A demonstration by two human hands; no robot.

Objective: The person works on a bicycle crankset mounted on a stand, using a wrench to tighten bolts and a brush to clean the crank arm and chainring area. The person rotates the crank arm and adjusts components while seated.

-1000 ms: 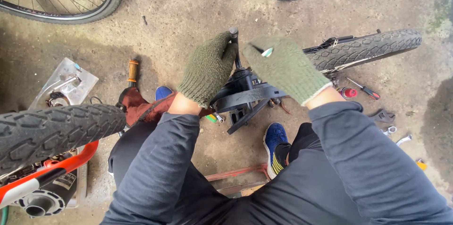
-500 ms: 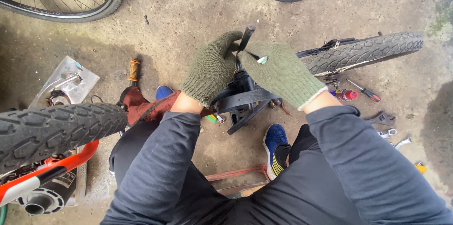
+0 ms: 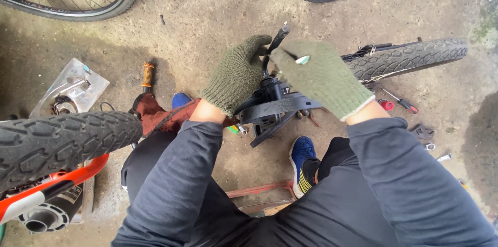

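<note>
At nine o'clock, a knobby black tyre [image 3: 57,143] is jutting in above an orange frame tube [image 3: 52,187], with a clear plastic packet of metal parts [image 3: 70,91] and an orange-handled tool [image 3: 148,74] lying on the concrete floor [image 3: 218,24] beyond it. At the centre, I am watching the left hand [image 3: 236,73], in a green knit glove, closing around the black bicycle part [image 3: 275,104] that sits between the knees, thumb up against a thin black rod [image 3: 276,39] sticking out toward twelve o'clock. The right hand [image 3: 321,73], gloved the same, is wrapping over the part from the other side, fingers pinching the rod near its base; both are gripping, neither is open. Blue shoes [image 3: 302,156] are planted below at six o'clock. At three o'clock, a second tyre [image 3: 410,58] is lying on the floor, with a red-handled screwdriver [image 3: 397,102] and small wrenches [image 3: 430,140] scattered just beside it. My worry: the thick gloves are hiding the contact, so a glove could slip off the rod, or knit could snag on the part, and the unclamped assembly could twist loose onto the shoes.
</note>
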